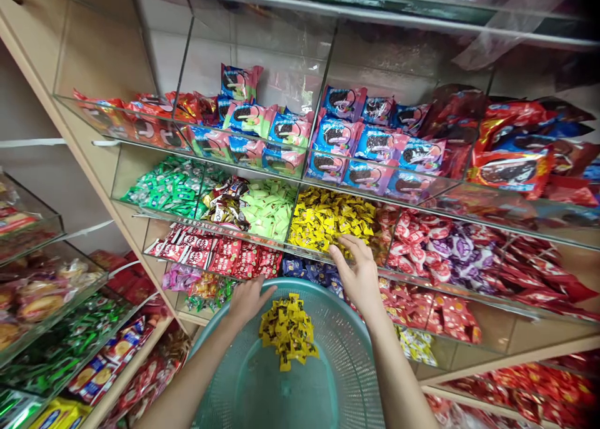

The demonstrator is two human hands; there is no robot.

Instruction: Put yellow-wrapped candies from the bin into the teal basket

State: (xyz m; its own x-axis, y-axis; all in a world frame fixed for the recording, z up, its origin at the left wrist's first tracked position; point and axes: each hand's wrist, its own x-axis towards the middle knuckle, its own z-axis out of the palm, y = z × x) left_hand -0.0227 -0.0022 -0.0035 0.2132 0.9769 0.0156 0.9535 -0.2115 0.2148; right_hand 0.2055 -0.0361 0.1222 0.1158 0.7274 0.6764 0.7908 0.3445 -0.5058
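A green plastic basket (342, 316) stands below me, against the shelves, with a small pile of yellow-wrapped candies (288, 330) inside. My left hand (247, 302) is on its far left rim, the thumb toward the inside and the other fingers partly hidden over the edge. At the front lip of a glass compartment, my right hand (359, 269) reaches in with fingers apart, close to a heap of the same yellow candies (328, 219). Nothing shows in its grasp, and I cannot tell whether the fingertips touch the candies.
Green-wrapped candies (164, 188) and pale green packets (269, 207) fill compartments to the left. Red and purple sweets (435, 247) lie to the right. Blue and pink cookie packs (347, 138) sit one tier above, behind glass. Another shelf unit (51, 316) stands at the left.
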